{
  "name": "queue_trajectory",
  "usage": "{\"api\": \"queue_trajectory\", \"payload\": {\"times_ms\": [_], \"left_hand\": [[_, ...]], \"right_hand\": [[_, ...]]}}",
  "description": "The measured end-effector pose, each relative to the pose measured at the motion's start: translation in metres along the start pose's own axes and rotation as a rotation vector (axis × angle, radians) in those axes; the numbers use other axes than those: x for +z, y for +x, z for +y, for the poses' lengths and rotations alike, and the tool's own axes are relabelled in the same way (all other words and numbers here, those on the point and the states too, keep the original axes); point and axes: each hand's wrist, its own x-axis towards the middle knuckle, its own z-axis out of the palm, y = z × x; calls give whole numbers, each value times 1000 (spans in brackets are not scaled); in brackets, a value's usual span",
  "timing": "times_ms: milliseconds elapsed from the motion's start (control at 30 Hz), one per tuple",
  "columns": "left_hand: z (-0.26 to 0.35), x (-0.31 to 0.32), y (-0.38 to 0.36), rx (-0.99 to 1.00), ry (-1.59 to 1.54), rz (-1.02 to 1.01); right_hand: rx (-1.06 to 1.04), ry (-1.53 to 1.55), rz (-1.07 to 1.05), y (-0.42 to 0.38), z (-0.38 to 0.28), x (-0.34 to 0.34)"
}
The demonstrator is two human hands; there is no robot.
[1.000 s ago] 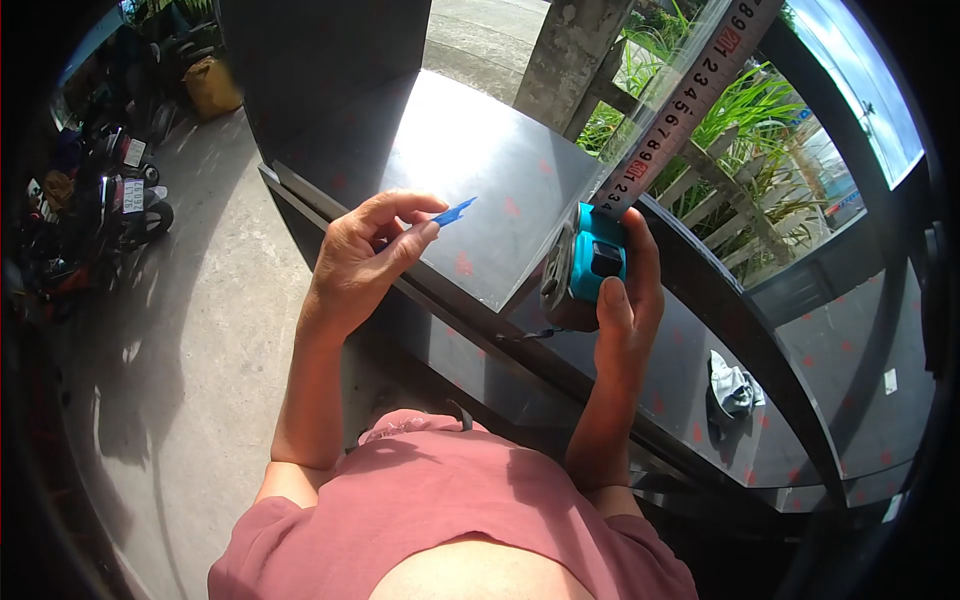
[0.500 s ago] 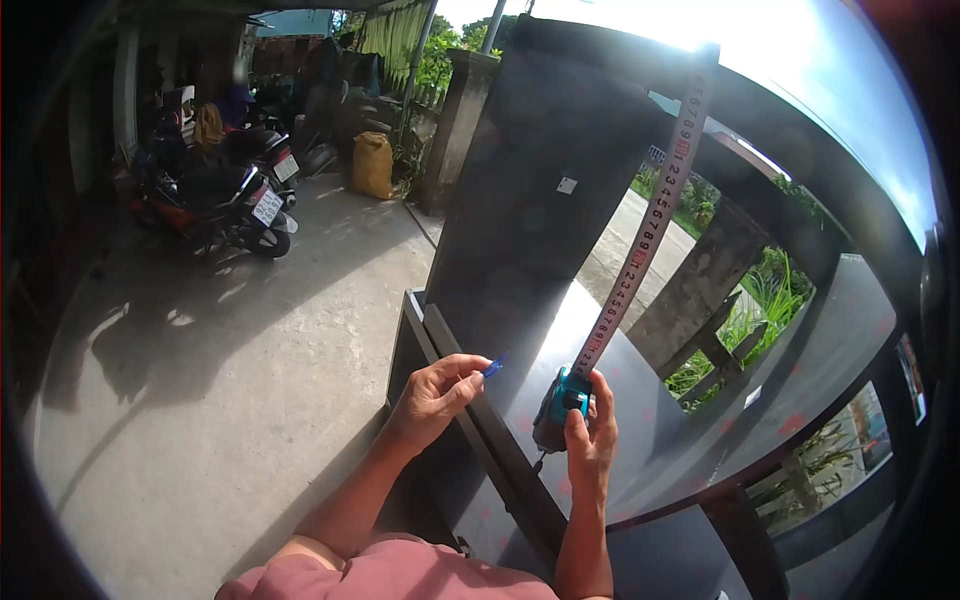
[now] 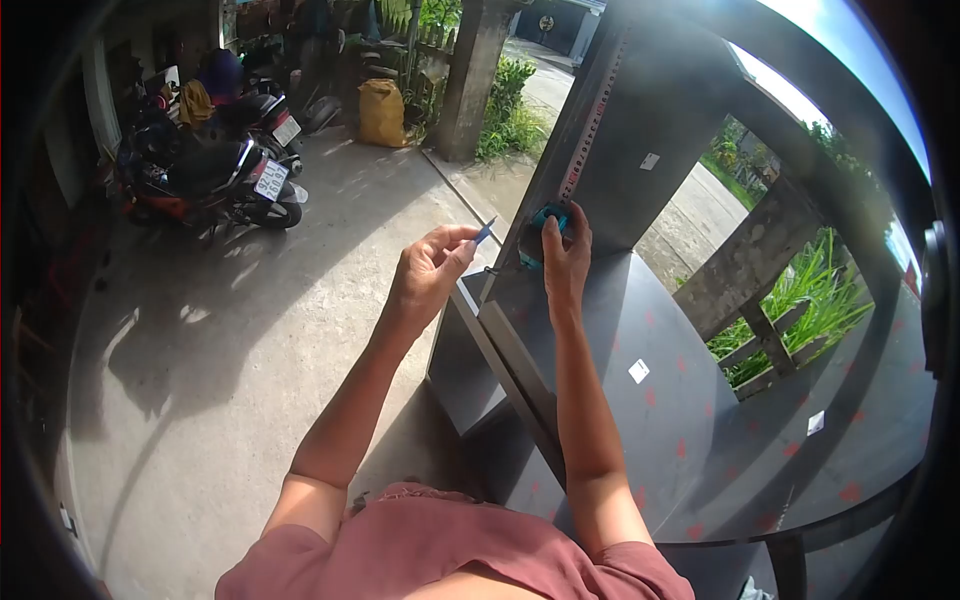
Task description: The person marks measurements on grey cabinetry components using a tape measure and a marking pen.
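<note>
A small blue marker-like object (image 3: pixel 484 231) is pinched between the thumb and fingers of my left hand (image 3: pixel 432 270), above the concrete floor. My right hand (image 3: pixel 567 254) is wrapped round a teal and black tape measure (image 3: pixel 546 222). Its extended blade (image 3: pixel 590 135) runs upward along the edge of an upright dark panel (image 3: pixel 665 110). Below my hands, a metal bar (image 3: pixel 510 365) lies along the edge of a dark grey surface (image 3: pixel 600 330) with red marks and small white stickers.
Parked motorbikes (image 3: pixel 235 185) stand at the upper left on the concrete floor (image 3: pixel 240 330). A yellow sack (image 3: pixel 382 113) sits near a concrete pillar (image 3: pixel 475 85). Concrete fence posts (image 3: pixel 735 260) and grass (image 3: pixel 815 310) show through openings at the right.
Both hands have moved up in the view, my right also leftward. The tape blade now lies along the upright panel's left edge instead of slanting across the opening. The view has shifted.
</note>
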Motion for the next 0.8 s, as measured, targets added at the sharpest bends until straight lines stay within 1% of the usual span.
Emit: {"api": "queue_trajectory", "payload": {"times_ms": [100, 167, 233, 267, 367, 400, 433, 500, 567, 633, 700, 733, 767, 800], "left_hand": [[-30, 10, 80, 199, 172, -69], [-39, 21, 121, 181, 337, -83], [-47, 29, 145, 116, 455, -107], [-55, 32, 155, 153, 533, -124], [-72, 32, 171, 180, 492, -204], [-74, 28, 175, 124, 466, -265], [-76, 25, 177, 164, 411, -292], [-75, 20, 177, 172, 420, -347], [-76, 21, 177, 197, 534, -398], [-82, 23, 187, 170, 559, -395], [-90, 19, 193, 233, 509, -407], [-94, 14, 197, 175, 531, -407], [-117, 4, 208, 231, 482, -405], [-130, -4, 206, 210, 440, -368]], "right_hand": [[-7, 52, 13, 7, 17, 22], [-62, 62, 35, 13, 27, 32], [-68, 36, 52, 13, 30, 35], [-89, 17, 62, 14, 30, 35], [-73, 32, 37, 15, 34, 31], [-58, 24, 33, 15, 35, 29], [-40, 13, 55, 16, 40, 28], [-96, -18, 47, 17, 49, 29], [-85, -16, 67, 16, 51, 27], [-103, -40, 41, 14, 46, 26], [-94, -25, 43, 9, 44, 22], [-114, -16, 53, 5, 42, 20], [-104, -6, 38, 0, 37, 14], [-65, 29, 12, -7, 33, 8]]}}
